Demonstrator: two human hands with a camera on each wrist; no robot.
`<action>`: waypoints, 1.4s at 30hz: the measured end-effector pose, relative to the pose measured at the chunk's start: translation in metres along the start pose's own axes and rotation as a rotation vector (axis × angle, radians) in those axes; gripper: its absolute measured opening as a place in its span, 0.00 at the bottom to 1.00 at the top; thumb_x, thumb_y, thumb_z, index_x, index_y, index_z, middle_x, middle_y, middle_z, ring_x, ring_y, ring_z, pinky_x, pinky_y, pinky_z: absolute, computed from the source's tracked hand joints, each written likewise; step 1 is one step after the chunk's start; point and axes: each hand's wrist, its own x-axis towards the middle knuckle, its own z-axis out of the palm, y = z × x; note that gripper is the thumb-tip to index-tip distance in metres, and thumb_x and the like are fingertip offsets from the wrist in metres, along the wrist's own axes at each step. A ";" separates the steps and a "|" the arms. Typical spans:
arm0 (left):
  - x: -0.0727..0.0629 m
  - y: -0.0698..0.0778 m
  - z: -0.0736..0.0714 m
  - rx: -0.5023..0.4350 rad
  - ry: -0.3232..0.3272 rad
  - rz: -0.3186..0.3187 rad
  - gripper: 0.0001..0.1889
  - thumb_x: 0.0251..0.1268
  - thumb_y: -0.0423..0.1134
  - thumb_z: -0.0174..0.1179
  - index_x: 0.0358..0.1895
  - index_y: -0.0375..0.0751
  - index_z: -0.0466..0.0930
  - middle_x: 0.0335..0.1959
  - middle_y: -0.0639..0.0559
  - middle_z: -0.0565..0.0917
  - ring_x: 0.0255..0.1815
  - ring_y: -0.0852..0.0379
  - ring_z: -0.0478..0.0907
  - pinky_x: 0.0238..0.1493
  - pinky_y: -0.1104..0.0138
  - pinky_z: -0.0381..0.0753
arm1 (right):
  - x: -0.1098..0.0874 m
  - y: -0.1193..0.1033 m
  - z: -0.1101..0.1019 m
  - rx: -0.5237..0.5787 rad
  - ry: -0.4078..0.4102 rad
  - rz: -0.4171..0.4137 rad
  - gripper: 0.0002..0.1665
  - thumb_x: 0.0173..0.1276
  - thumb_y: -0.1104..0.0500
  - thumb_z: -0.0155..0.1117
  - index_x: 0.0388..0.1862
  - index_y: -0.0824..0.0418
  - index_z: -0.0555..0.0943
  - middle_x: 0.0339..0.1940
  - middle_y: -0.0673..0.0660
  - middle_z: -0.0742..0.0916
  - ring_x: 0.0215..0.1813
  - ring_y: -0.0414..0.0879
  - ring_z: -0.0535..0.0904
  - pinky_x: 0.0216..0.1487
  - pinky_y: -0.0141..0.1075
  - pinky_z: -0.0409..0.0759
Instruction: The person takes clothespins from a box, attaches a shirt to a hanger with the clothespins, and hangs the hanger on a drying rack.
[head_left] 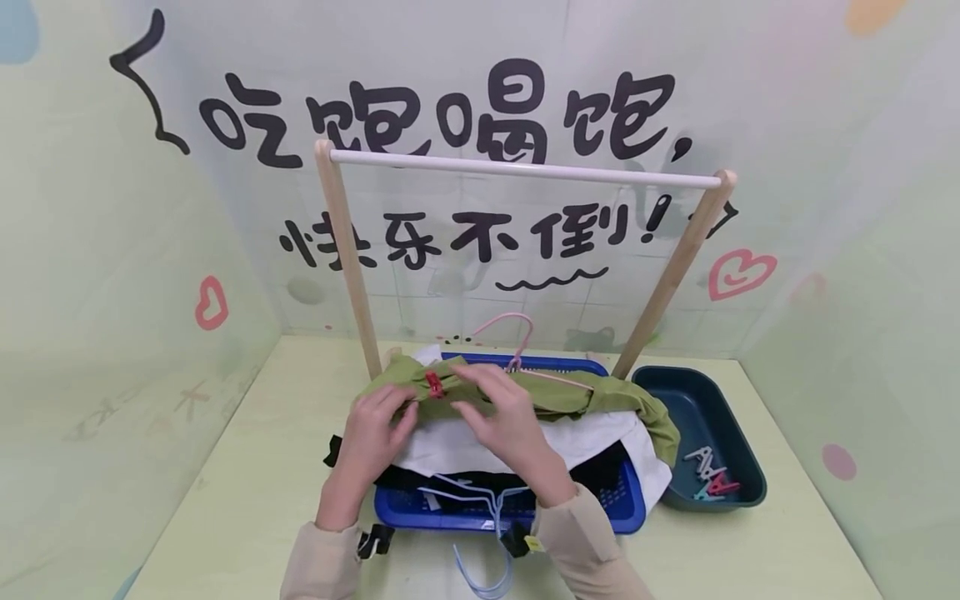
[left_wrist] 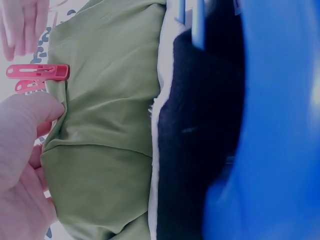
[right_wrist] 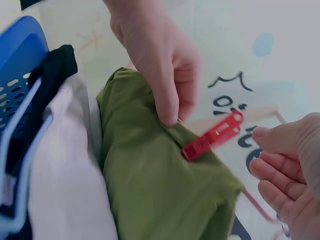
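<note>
A green garment [head_left: 555,398] lies across the top of the blue basket [head_left: 510,521] with a pink hanger [head_left: 531,333] at it. On the garment's edge sits a red clothespin [right_wrist: 212,137], clipped to the cloth. Right beside the clothespin, my left hand [left_wrist: 25,145] pinches the fabric between thumb and fingers. My right hand [right_wrist: 292,165] is held off the clothespin's outer end, fingers slightly bent and parted from the thumb, gripping nothing. Beneath the green cloth are a white garment [head_left: 457,446] and a black one [left_wrist: 195,125].
Light blue hangers [head_left: 495,504] stick out over the basket's near rim. At the right stands a dark teal bin [head_left: 678,408] holding several clothespins [head_left: 712,477]. A wooden rack with a white rod [head_left: 525,169] rises behind the basket. Black clips [head_left: 375,540] show at the front.
</note>
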 end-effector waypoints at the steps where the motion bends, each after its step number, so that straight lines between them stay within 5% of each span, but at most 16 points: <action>1: 0.000 -0.001 0.000 -0.002 0.004 0.002 0.08 0.46 0.24 0.65 0.33 0.31 0.82 0.29 0.44 0.82 0.29 0.47 0.79 0.30 0.53 0.78 | -0.004 0.001 -0.004 0.010 0.020 -0.002 0.25 0.49 0.73 0.71 0.50 0.69 0.79 0.45 0.61 0.83 0.47 0.50 0.80 0.49 0.32 0.79; 9: 0.001 -0.004 -0.002 -0.017 0.034 0.012 0.07 0.46 0.24 0.64 0.32 0.30 0.82 0.27 0.45 0.81 0.27 0.48 0.78 0.27 0.54 0.77 | -0.033 0.014 -0.041 -0.030 0.108 0.020 0.22 0.47 0.73 0.71 0.44 0.71 0.80 0.42 0.62 0.85 0.44 0.52 0.81 0.49 0.32 0.78; 18: 0.001 -0.004 0.000 -0.031 0.011 0.012 0.06 0.47 0.25 0.64 0.32 0.32 0.82 0.28 0.46 0.81 0.27 0.49 0.77 0.29 0.55 0.77 | -0.075 0.042 -0.107 -0.247 0.300 0.114 0.23 0.41 0.77 0.71 0.42 0.70 0.82 0.36 0.62 0.86 0.36 0.53 0.82 0.47 0.22 0.74; 25: 0.000 -0.004 0.000 -0.042 0.001 0.015 0.06 0.47 0.24 0.64 0.31 0.32 0.82 0.28 0.45 0.81 0.28 0.49 0.78 0.30 0.54 0.78 | -0.122 0.077 -0.152 -0.439 0.350 0.356 0.20 0.42 0.80 0.70 0.39 0.73 0.82 0.33 0.66 0.85 0.41 0.19 0.72 0.44 0.12 0.67; 28: 0.001 -0.002 0.000 -0.044 -0.004 0.016 0.06 0.47 0.24 0.65 0.31 0.31 0.82 0.28 0.45 0.81 0.28 0.49 0.78 0.30 0.55 0.78 | -0.142 0.089 -0.167 -0.505 0.304 0.491 0.18 0.46 0.79 0.69 0.39 0.74 0.81 0.33 0.67 0.85 0.38 0.31 0.80 0.40 0.11 0.64; 32: 0.002 -0.001 0.001 -0.047 -0.013 0.010 0.07 0.46 0.23 0.65 0.32 0.30 0.82 0.28 0.44 0.81 0.28 0.49 0.78 0.29 0.57 0.78 | -0.165 0.101 -0.185 -0.560 0.138 0.704 0.16 0.54 0.75 0.66 0.43 0.74 0.80 0.36 0.68 0.84 0.36 0.61 0.82 0.35 0.25 0.73; 36: 0.000 0.000 0.001 -0.048 -0.021 -0.002 0.07 0.46 0.22 0.65 0.32 0.29 0.82 0.29 0.44 0.81 0.29 0.50 0.78 0.27 0.60 0.78 | -0.182 0.112 -0.198 -0.554 -0.033 0.871 0.14 0.58 0.72 0.62 0.44 0.77 0.78 0.35 0.70 0.83 0.35 0.60 0.80 0.31 0.44 0.78; 42: -0.002 0.000 0.002 -0.051 -0.024 -0.016 0.07 0.47 0.22 0.65 0.32 0.29 0.82 0.29 0.44 0.80 0.29 0.50 0.78 0.27 0.61 0.78 | -0.194 0.118 -0.208 -0.569 -0.269 1.061 0.07 0.58 0.67 0.62 0.25 0.72 0.79 0.19 0.60 0.80 0.22 0.51 0.74 0.22 0.41 0.72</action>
